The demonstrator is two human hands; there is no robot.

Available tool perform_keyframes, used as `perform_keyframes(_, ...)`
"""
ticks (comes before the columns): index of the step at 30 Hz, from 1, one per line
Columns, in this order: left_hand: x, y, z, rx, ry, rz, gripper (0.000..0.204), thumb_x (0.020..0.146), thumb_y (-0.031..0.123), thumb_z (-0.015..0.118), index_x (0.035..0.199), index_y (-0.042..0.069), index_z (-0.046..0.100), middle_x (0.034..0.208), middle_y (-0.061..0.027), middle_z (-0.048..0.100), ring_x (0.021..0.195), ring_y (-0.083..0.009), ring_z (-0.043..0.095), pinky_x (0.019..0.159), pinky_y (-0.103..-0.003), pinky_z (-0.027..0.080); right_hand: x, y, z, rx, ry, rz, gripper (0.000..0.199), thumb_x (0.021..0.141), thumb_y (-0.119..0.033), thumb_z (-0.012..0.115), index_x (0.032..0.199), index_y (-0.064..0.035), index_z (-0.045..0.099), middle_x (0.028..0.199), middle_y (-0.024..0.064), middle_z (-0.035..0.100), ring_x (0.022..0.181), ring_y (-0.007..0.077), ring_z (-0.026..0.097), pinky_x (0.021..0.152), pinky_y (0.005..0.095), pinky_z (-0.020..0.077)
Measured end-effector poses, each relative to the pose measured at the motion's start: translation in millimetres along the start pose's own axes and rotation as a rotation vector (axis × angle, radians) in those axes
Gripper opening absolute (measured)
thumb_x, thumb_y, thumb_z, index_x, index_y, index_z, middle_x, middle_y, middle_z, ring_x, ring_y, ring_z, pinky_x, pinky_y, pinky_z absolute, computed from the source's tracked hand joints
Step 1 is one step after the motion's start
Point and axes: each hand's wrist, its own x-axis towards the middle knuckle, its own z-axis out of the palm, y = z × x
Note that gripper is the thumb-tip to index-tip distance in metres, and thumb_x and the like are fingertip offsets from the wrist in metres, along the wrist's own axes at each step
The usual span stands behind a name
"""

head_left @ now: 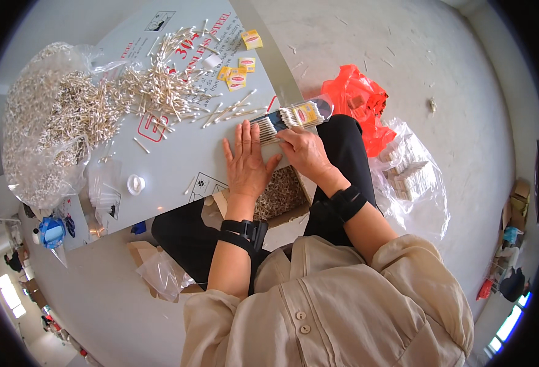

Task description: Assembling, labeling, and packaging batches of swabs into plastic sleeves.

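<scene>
My left hand (245, 162) lies flat near the table edge, fingers stretched out, its fingertips beside a neat row of cotton swabs (265, 129). At the other end of that row is my right hand (307, 151), its fingers curled and pressed together; what they pinch, if anything, is hidden. Just beyond the hands, a clear plastic pack (324, 109) at the table edge holds another row of swabs with a yellow label card (306, 114). Several loose swabs (230, 111) are scattered next to the row.
A large heap of swabs (80, 104) spills from a plastic bag on the left. Yellow cards (236, 78) and a small white round container (135, 185) lie on the table. Below is a cardboard box of swabs (285, 196). Red bag (355, 104) and clear bag (411, 177) stand right.
</scene>
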Motion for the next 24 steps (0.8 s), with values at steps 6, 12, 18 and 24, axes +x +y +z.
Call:
perform_keyframes(6,0.1,-0.6,1.1,-0.007,0.008,0.001,0.088,0.084,0.046,0.067,0.151,0.007,0.027,0.159,-0.0133,0.023,0.149,-0.0284,0.017,0.119,-0.056,0.01,1.7,-0.4,-0.2,-0.05,-0.08,0.036,0.015,0.081,-0.014,0.064,0.095,-0.0101,0.068,0.087,0.0133,0.066,0.08,0.0354,0.066,0.069,0.0455,0.0526)
perform_keyframes(12,0.7,1.1,0.8,0.002,0.003,-0.007,0.088,0.084,0.048,0.067,0.151,0.007,0.027,0.159,-0.0137,0.023,0.149,-0.0287,0.018,0.118,-0.057,0.011,2.7,-3.3,2.4,0.02,-0.012,0.069,0.016,0.081,-0.016,0.064,0.096,-0.01,0.065,0.088,0.0129,0.066,0.081,0.036,0.066,0.071,0.0463,0.052)
perform_keyframes(18,0.5,0.0,1.9,0.013,0.012,0.005,0.088,0.085,0.049,0.065,0.151,0.006,0.027,0.159,-0.0143,0.023,0.149,-0.0295,0.018,0.118,-0.057,0.011,4.7,-1.9,2.2,-0.038,-0.069,0.07,0.02,0.081,-0.017,0.064,0.1,-0.0103,0.064,0.089,0.0138,0.067,0.082,0.0367,0.066,0.072,0.0471,0.0521)
perform_keyframes(24,0.9,0.8,0.7,0.026,-0.008,-0.001,0.087,0.085,0.05,0.064,0.151,0.006,0.026,0.159,-0.0141,0.023,0.149,-0.0295,0.018,0.118,-0.057,0.012,7.2,-0.8,4.2,0.005,-0.029,0.056,0.018,0.08,-0.016,0.063,0.097,-0.0091,0.064,0.088,0.0146,0.066,0.081,0.0374,0.066,0.071,0.0475,0.0517)
